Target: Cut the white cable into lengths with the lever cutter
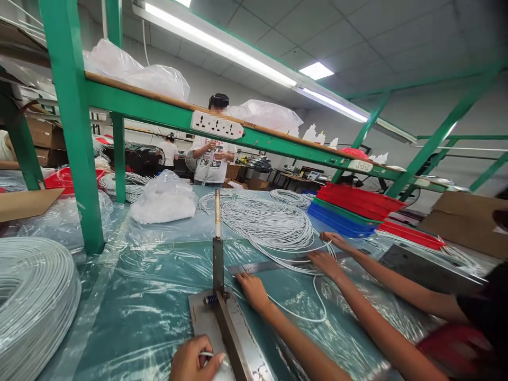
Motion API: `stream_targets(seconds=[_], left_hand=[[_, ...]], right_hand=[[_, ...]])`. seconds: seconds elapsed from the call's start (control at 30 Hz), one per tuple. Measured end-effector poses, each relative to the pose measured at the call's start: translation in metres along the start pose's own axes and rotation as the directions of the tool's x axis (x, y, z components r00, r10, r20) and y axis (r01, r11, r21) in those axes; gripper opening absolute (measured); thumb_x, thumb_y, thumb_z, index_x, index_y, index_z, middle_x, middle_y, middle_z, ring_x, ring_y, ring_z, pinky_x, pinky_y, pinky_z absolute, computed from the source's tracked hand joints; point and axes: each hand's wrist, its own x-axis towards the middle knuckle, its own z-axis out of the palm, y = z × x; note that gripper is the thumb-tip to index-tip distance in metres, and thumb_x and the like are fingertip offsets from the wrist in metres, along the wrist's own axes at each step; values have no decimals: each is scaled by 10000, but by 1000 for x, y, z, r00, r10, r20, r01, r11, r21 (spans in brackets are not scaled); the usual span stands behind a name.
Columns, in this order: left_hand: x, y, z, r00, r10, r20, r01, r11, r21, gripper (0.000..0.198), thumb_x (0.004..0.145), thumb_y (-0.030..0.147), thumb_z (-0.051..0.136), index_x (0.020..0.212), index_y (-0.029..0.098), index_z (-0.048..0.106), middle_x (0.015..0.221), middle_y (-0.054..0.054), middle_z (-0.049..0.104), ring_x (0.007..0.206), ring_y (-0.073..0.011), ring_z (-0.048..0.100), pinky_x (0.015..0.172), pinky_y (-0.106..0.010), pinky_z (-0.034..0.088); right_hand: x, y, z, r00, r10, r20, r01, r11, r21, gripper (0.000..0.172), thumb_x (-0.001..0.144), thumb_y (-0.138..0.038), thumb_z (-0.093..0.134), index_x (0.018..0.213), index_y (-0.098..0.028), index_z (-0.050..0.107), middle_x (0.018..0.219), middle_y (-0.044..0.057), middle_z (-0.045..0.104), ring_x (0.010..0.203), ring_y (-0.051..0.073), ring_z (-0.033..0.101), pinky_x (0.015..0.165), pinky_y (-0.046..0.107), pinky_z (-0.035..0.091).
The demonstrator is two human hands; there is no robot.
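My left hand (195, 361) is closed at the bottom edge, pinching a white cable (206, 353) beside the metal base of a hand-lever cutter (218, 264). The cutter's lever stands upright with a tape-wrapped grip. My right hand (253, 291) lies farther forward, its fingers curled down at the near end of a steel ruler (262, 266). A white cable comes out from under this hand and loops right; the fingertips are partly hidden. A co-worker's two hands, at the right, hold white cables over the ruler's far part.
A wide pile of white cable (270, 219) lies behind the ruler. At left is a large cable coil (35, 301). Red and blue trays (349, 209) stand at right. A green shelf post (73, 132) and a plastic bag (164, 198) are at left; plastic sheeting covers the table.
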Motion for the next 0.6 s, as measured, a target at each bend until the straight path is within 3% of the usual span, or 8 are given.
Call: stream_targets(seconds=[0.17, 0.37, 0.6], left_hand=[[1, -3, -2, 998, 15, 58, -17, 1000, 22, 353, 767, 515, 442, 617, 196, 417, 564, 26, 388, 572, -139, 426, 551, -246, 226], [0, -4, 2, 1000, 29, -12, -28, 999, 43, 368, 762, 517, 433, 588, 194, 401, 542, 26, 390, 555, -137, 428, 547, -246, 225], [4, -17, 8, 999, 50, 6, -50, 998, 34, 459, 767, 622, 379, 606, 194, 415, 555, 26, 403, 560, -137, 434, 548, -239, 237]], right_hand=[[1, -3, -5, 1000, -2, 27, 2, 1000, -4, 189, 926, -241, 529, 1070, -131, 581, 1025, 63, 604, 887, 178, 604, 777, 362, 518], [3, -6, -8, 999, -10, 54, 12, 999, -39, 237, 923, -261, 538, 1118, -130, 565, 1023, 69, 603, 878, 182, 610, 764, 364, 527], [11, -9, -4, 997, -57, 55, 61, 996, -62, 271, 922, -273, 539, 1149, -125, 548, 1054, 80, 591, 904, 190, 601, 774, 374, 525]])
